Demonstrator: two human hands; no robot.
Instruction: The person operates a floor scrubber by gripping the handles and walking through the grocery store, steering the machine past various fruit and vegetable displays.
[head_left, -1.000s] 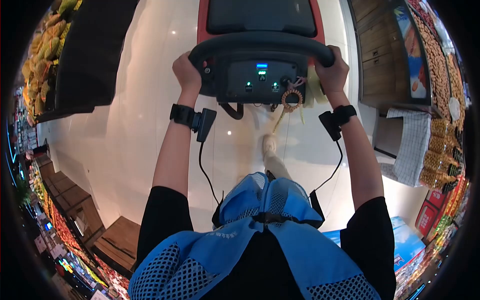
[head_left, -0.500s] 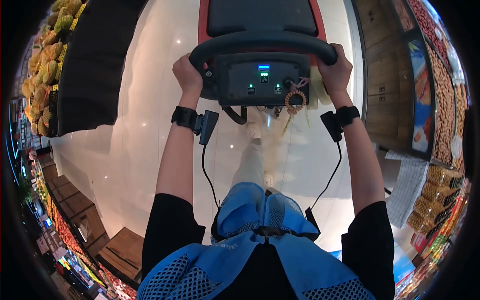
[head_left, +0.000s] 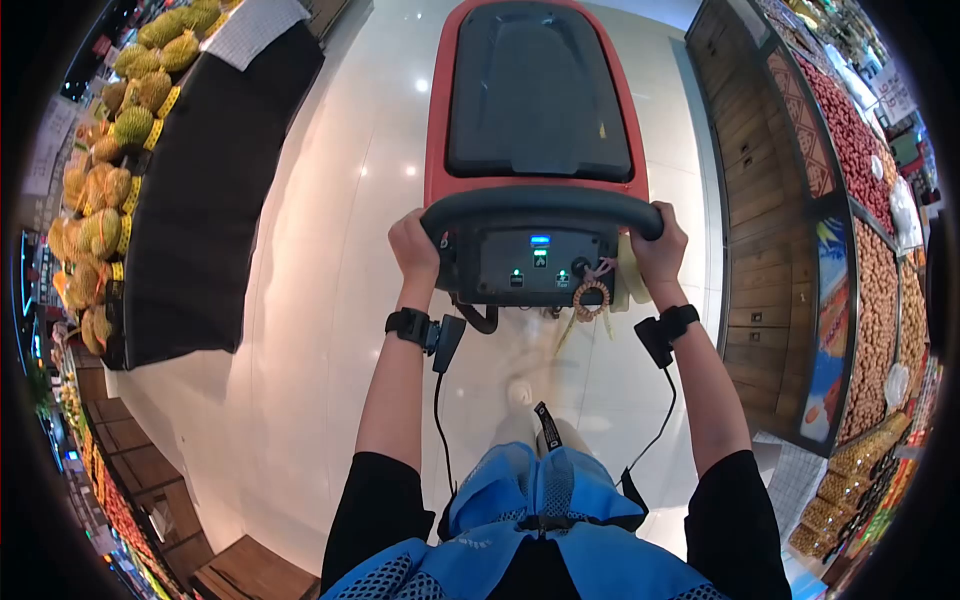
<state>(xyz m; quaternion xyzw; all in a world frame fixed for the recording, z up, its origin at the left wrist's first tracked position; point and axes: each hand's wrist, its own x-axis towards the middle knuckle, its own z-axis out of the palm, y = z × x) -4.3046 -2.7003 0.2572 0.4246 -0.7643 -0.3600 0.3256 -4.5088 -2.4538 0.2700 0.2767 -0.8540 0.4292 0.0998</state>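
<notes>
A red and black floor machine (head_left: 540, 90) stands ahead, its black curved handlebar (head_left: 540, 202) nearest me. Around the bar's left end my left hand (head_left: 414, 248) is closed. At the right end, my right hand (head_left: 660, 245) also grips the bar. Between them, the control panel (head_left: 525, 262) shows a blue display and green lights. A coiled ring (head_left: 591, 298) hangs from the panel's right side, beside a pale yellowish strap. Each wrist wears a black band with a cabled device.
On the left, durians (head_left: 100, 232) line a stand with a black cloth (head_left: 205, 200). Wooden cabinets (head_left: 760, 250) and bins of nuts (head_left: 872, 330) run along the right. A brown wooden box (head_left: 255, 572) is at lower left. Glossy pale floor (head_left: 330, 400) lies between.
The machine, handlebar and both hands now appear lower in view, showing more of the machine's top. The side stands have shifted in view. Both hands still hold the bar.
</notes>
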